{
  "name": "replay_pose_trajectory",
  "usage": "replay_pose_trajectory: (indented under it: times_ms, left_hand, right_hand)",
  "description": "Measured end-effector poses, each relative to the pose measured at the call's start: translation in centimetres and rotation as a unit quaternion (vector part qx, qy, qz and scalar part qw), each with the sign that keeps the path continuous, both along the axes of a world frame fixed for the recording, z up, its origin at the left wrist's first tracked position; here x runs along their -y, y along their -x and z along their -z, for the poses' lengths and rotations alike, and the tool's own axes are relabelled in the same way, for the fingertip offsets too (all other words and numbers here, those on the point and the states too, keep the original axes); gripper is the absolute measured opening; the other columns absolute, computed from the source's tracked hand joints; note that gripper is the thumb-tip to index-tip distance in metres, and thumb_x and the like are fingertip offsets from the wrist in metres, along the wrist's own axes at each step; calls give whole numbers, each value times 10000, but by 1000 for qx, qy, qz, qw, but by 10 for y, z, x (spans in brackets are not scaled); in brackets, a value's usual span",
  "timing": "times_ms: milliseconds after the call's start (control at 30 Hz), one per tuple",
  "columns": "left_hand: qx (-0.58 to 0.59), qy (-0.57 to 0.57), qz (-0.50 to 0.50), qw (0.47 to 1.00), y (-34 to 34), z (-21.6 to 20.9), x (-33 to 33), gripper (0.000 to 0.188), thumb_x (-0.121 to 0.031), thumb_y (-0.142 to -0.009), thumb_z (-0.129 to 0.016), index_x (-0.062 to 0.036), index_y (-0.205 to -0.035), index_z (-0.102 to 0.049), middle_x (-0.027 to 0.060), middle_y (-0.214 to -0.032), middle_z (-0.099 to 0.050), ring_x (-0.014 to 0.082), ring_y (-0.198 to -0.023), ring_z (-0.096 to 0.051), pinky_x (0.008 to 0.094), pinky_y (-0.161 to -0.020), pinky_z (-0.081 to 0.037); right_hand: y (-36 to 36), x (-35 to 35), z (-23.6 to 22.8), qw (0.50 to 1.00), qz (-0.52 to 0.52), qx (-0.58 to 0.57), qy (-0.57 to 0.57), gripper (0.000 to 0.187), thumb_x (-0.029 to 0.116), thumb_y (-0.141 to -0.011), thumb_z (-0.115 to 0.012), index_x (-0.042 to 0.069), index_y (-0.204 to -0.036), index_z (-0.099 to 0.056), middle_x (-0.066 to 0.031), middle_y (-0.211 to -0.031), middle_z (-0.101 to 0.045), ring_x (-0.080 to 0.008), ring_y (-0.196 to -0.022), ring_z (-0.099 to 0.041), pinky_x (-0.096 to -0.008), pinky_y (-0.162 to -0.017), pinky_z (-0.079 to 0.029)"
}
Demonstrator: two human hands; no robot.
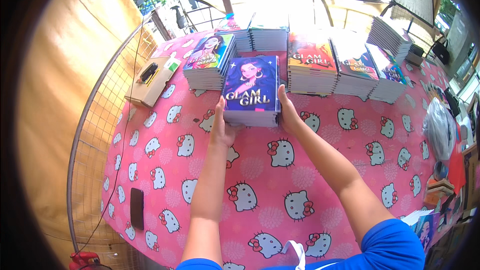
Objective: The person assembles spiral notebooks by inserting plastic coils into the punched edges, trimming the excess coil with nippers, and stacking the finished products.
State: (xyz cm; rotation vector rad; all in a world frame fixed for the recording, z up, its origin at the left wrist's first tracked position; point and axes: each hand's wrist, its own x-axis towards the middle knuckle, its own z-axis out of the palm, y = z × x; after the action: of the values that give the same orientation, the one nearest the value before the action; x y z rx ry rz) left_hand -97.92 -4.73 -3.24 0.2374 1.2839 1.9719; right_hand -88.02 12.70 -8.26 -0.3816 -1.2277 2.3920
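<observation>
Between my two hands is a stack of spiral notebooks, its top cover dark blue and purple with a drawn long-haired figure wearing hoop earrings. My left hand presses the stack's left side near the front corner, and my right hand grips its right side. Both arms reach forward over the table. Just behind on the left is a stack with a multicoloured cover. To the right stands a taller stack with an orange cover. Whether the held stack touches the table is hard to tell.
More notebook stacks line the far side of the pink cat-print tablecloth. A cardboard box with dark items on top sits at the left. A dark phone lies near the left edge. Plastic bags crowd the right edge.
</observation>
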Motion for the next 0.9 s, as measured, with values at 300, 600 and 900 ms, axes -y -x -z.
replay_pose_trajectory:
  times_ms: [300, 600, 900]
  left_hand:
    - [-56, -68, 25, 996, 68, 30, -65, 678, -636, -840, -559, -204, -1341, -412, 105, -1133, -594, 282, -1036, -594, 516, -799, -503]
    - [-8, -82, -27, 996, 56, 16, -149, 723, -615, -751, -677, -125, -1247, -485, 83, -1116, -572, 264, -1107, -520, 573, -908, -362]
    - [-193, -65, -217, 955, 63, 32, -106, 769, -389, -769, -766, 33, -1268, -360, 145, -1192, -459, 241, -1072, -493, 417, -963, -381]
  right_hand:
    - [-5, 9, 11, 987, 98, 2, -130, 841, 575, -935, -445, -69, -1437, -241, -212, -1479, -310, -278, -1382, -286, -335, -1119, -230]
    - [-23, 27, 32, 910, 221, 102, -335, 661, 389, -871, -657, -74, -1302, -467, -253, -1296, -524, -323, -1195, -525, -365, -997, -410]
    - [-37, 28, 12, 951, 166, 108, -238, 433, 234, -890, -663, -42, -1208, -561, -145, -1146, -624, -182, -1068, -589, -281, -898, -468]
